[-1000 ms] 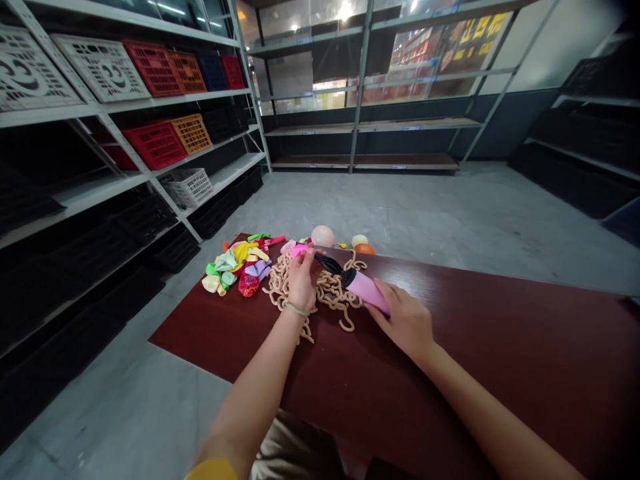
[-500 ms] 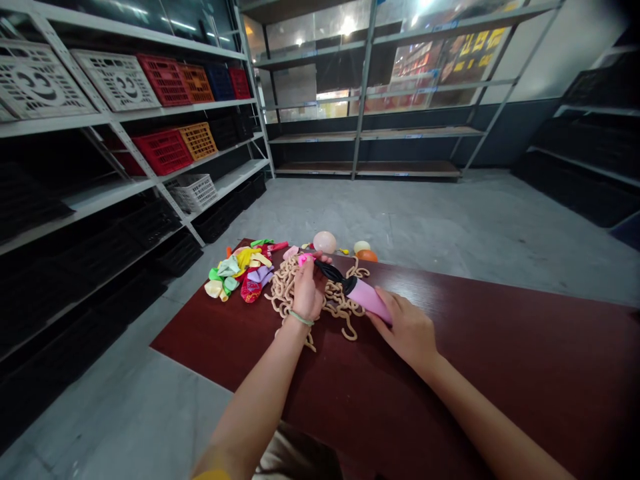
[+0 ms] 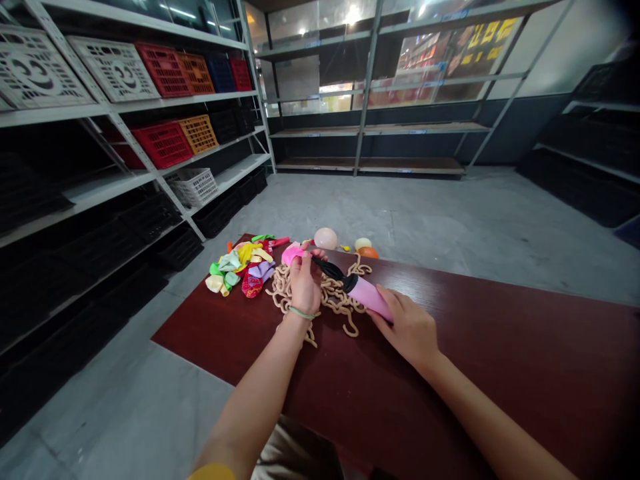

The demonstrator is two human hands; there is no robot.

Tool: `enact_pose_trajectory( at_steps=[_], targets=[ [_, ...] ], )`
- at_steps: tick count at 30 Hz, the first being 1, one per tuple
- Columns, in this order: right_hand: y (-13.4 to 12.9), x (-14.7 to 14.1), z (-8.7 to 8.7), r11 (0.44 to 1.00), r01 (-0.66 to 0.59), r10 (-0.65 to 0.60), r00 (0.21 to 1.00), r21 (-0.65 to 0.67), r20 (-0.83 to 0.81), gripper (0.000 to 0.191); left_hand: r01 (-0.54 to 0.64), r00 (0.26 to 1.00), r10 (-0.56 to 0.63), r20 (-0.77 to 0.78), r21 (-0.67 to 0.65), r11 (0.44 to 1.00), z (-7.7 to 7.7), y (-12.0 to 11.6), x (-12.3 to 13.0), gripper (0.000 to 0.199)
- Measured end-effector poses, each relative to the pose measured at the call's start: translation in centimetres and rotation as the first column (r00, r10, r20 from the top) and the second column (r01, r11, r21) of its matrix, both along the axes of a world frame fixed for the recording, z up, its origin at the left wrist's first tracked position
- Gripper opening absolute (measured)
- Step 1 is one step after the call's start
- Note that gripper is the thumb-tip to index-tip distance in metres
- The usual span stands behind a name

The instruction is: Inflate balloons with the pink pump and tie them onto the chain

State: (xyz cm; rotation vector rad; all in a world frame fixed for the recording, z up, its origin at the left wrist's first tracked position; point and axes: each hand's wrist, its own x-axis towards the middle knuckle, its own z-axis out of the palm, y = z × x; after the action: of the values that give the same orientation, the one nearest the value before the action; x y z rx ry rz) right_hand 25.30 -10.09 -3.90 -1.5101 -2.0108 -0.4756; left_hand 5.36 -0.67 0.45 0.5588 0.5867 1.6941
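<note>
Balloon (image 3: 291, 253), bright pink, puts its bulge just past the fingertips of your left hand (image 3: 307, 288), above the tan curled pieces (image 3: 283, 283) at the far side of the desk (image 3: 450, 347). Your left grip is closed on it, where the black end (image 3: 330, 269) of the pump (image 3: 370, 298) meets your fingers. Your right hand (image 3: 413, 327) is wrapped around the pump's pink barrel. The mouth of the balloon is hidden, so you cannot tell how well it is seated. Pinch snugly around that joint rather than on the bulge, and hold barrel and black end in one line; a sideways tilt could work the rubber loose. Steady your left wrist, and let the bulge point clear of the curled pieces and the limp balloons (image 3: 246, 256) beside them. Squeeze only enough to seal, since hard fingertips might strain the rubber.
</note>
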Motion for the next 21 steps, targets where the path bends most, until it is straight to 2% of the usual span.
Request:
enact_pose_trajectory(
  at_steps=[4,11,21],
  targets=[
    [0.02,0.01,0.05,1.0,0.002,-0.002,1.0,0.004,0.019,0.045,-0.027,1.0,0.027,-0.005,0.003,1.0,-0.13,0.15,-0.18,0.036],
    [0.06,0.05,-0.17,1.0,0.003,-0.003,1.0,0.006,0.01,0.045,-0.042,0.99,0.038,-0.133,-0.025,0.999,-0.25,-0.05,0.16,0.037],
    [0.06,0.1,-0.25,1.0,-0.006,0.006,1.0,0.003,-0.014,0.045,-0.025,0.976,0.016,-0.216,-0.039,0.999,-0.38,-0.26,0.26,0.04]
  ],
)
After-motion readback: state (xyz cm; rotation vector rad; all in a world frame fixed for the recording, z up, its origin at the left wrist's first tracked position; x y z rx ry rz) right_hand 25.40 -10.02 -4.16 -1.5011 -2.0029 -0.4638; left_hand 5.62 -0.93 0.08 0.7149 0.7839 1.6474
